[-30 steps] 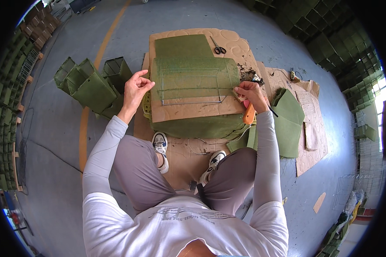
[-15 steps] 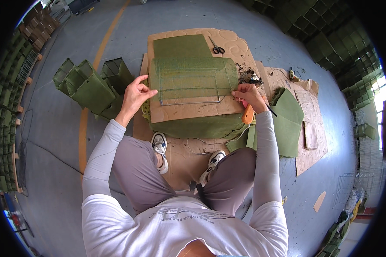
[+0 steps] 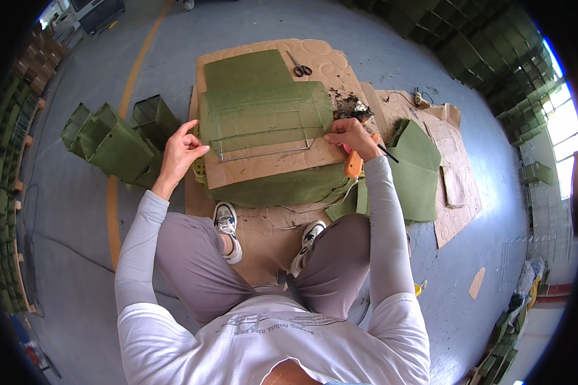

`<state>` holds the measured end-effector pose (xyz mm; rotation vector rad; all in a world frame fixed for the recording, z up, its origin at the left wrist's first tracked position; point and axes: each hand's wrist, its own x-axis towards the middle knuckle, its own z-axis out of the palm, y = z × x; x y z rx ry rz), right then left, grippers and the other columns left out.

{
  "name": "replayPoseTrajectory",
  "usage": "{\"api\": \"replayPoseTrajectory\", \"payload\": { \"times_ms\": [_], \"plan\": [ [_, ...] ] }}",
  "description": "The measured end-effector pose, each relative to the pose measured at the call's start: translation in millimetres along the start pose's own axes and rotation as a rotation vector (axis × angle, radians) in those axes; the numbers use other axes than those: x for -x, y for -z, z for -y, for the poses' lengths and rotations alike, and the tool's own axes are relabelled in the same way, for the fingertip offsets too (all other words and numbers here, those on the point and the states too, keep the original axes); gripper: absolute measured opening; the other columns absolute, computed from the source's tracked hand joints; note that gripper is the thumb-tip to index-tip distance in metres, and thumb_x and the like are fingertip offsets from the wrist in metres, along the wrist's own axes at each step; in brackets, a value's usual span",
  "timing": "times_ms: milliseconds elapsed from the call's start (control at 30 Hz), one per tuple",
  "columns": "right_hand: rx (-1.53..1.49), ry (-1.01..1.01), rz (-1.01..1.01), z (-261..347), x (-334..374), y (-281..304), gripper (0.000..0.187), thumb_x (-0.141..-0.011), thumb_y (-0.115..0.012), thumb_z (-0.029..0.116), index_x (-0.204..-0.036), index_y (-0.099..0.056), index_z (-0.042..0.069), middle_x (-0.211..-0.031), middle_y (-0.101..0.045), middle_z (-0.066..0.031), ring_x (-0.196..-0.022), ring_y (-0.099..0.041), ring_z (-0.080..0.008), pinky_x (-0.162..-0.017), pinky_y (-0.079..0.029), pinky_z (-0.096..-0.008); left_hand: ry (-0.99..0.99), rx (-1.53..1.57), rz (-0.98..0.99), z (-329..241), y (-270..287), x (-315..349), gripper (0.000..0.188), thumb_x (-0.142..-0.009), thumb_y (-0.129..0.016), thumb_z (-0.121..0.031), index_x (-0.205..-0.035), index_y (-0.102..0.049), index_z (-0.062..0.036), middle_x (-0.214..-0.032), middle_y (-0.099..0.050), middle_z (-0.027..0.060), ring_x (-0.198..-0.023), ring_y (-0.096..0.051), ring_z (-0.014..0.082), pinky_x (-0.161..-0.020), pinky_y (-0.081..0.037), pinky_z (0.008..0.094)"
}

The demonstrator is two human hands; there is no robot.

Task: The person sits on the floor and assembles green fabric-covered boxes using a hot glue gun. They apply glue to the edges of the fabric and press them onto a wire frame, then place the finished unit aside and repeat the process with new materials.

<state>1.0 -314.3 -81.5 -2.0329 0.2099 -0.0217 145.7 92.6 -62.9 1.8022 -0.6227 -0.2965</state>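
A thin green fabric sheet (image 3: 257, 109) lies over a rectangular metal wire frame (image 3: 266, 153). The frame's outline shows through the cloth, and its near bar sticks out bare below the sheet's edge. At the sheet's left edge, my left hand (image 3: 181, 154) is open, thumb and forefinger apart, with nothing between them. My right hand (image 3: 354, 136) pinches the sheet's lower right corner, by the frame's right end. Just below that hand lies an orange-handled tool (image 3: 353, 165). A second flat green piece (image 3: 247, 69) rests behind the sheet on the cardboard (image 3: 237, 170).
Black-handled scissors (image 3: 300, 68) lie at the board's far side, near dark scraps (image 3: 350, 106). Several green box-shaped fabric sleeves (image 3: 119, 141) stand at left. Green panels (image 3: 414, 170) lie on cardboard at right. A green bundle (image 3: 276, 186) supports the work board.
The whole view has shifted, so the board appears farther left. My left thumb has come off the sheet's left edge; my right hand keeps its pinch at the right corner.
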Motion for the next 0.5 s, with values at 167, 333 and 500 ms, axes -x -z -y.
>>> {"api": "replayPoseTrajectory", "payload": {
  "times_ms": [167, 333, 500],
  "plan": [
    [-0.060, 0.002, 0.019, 5, 5, -1, 0.020, -0.074, -0.074, 0.016, -0.064, -0.062, 0.004, -0.056, -0.058, 0.0030, -0.047, -0.042, -0.0018, -0.043, -0.029, -0.0209, -0.004, -0.010, 0.009, 1, -1, -2, 0.064, -0.074, -0.070, 0.001, -0.130, -0.041, 0.0035, -0.071, -0.058, 0.0018, -0.064, -0.054, 0.0061, -0.062, -0.045, 0.0195],
    [-0.032, -0.031, 0.020, 20, 10, -3, 0.020, -0.074, -0.074, 0.015, -0.063, -0.062, 0.003, -0.057, -0.059, 0.0023, -0.049, -0.044, -0.0018, -0.046, -0.030, -0.0200, -0.002, 0.003, -0.001, 1, 0, -1, 0.064, -0.074, -0.070, 0.001, -0.131, -0.040, 0.0044, -0.071, -0.058, 0.0016, -0.065, -0.053, 0.0059, -0.062, -0.045, 0.0194],
    [-0.033, -0.086, 0.035, 28, 12, -3, 0.020, -0.075, -0.074, 0.016, -0.064, -0.064, 0.003, -0.057, -0.060, 0.0018, -0.051, -0.045, -0.0015, -0.046, -0.032, -0.0203, 0.001, 0.016, 0.004, 0, 1, -1, 0.064, -0.074, -0.070, 0.000, -0.131, -0.040, 0.0043, -0.071, -0.058, 0.0017, -0.065, -0.054, 0.0057, -0.063, -0.045, 0.0193]
  ]
}}
